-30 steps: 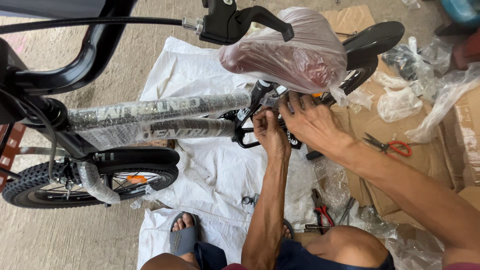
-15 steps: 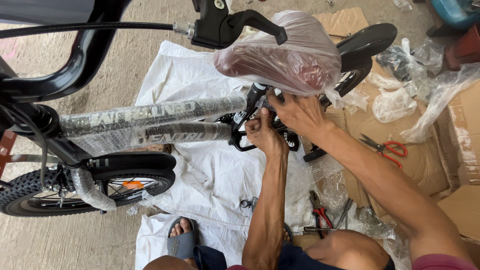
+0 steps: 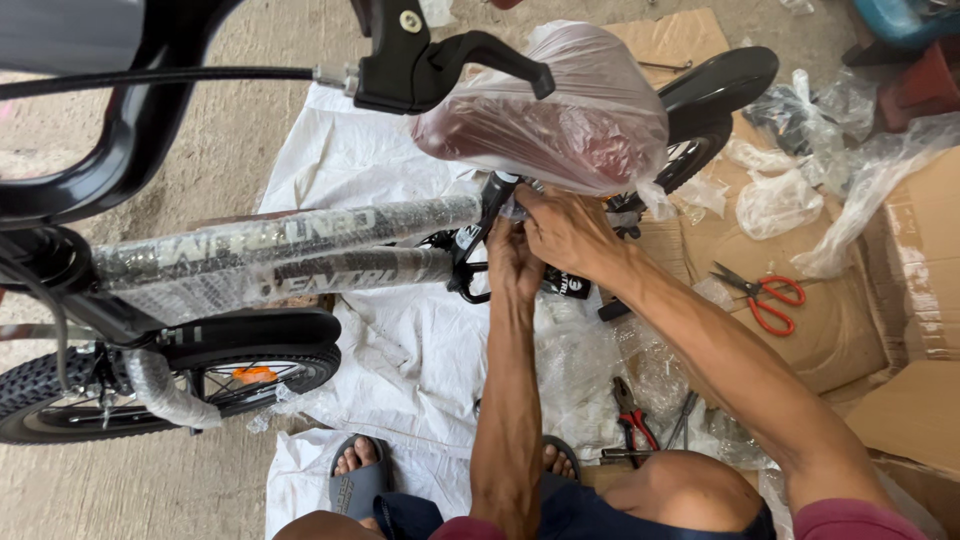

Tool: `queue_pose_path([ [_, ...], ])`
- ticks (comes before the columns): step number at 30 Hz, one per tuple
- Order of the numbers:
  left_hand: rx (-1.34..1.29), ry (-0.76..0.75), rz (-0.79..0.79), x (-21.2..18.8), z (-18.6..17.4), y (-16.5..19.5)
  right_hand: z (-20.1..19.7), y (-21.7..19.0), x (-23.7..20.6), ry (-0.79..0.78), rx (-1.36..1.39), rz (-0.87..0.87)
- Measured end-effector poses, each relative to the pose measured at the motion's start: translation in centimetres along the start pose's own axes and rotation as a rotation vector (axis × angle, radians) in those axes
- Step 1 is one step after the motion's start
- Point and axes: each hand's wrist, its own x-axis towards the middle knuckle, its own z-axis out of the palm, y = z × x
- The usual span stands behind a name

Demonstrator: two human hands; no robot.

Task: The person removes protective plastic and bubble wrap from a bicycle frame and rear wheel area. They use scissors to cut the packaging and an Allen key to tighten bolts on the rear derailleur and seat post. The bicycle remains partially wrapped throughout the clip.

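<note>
At nine o'clock lay the front wheel [image 3: 170, 385], with the wrapped frame [image 3: 290, 255] running toward centre. Just right of centre, the left hand [image 3: 512, 265] rose to the seat post [image 3: 497, 205], fingers curled together against it. Touching it at two o'clock, the right hand [image 3: 567, 232] pinched the post just under the bagged saddle [image 3: 560, 115]. Pliers [image 3: 632, 410] lay at five o'clock, and red scissors [image 3: 765, 297] at three o'clock on cardboard [image 3: 840, 340].

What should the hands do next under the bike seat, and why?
Probably peel the clear plastic wrap off the black seat post: both the left hand and right hand pinch there, just below the plastic-bagged saddle, and the wrapping looks partly on.
</note>
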Motion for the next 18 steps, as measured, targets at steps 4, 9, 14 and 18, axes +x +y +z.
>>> queue_pose_path([
  [4,0.098,-0.132,-0.046,-0.2,0.2,1.2,0.2,0.4,0.7,-0.088,0.005,0.066],
  [9,0.128,-0.062,0.026,0.2,-0.1,1.1,0.4,0.6,0.7,0.090,0.024,-0.065],
  [14,0.099,-0.090,0.058,0.5,-0.5,0.5,0.6,0.9,-0.2,0.141,0.168,-0.051],
  [18,0.129,-0.126,0.066,-0.1,-0.3,0.9,1.3,1.1,-0.4,0.188,0.124,-0.085],
])
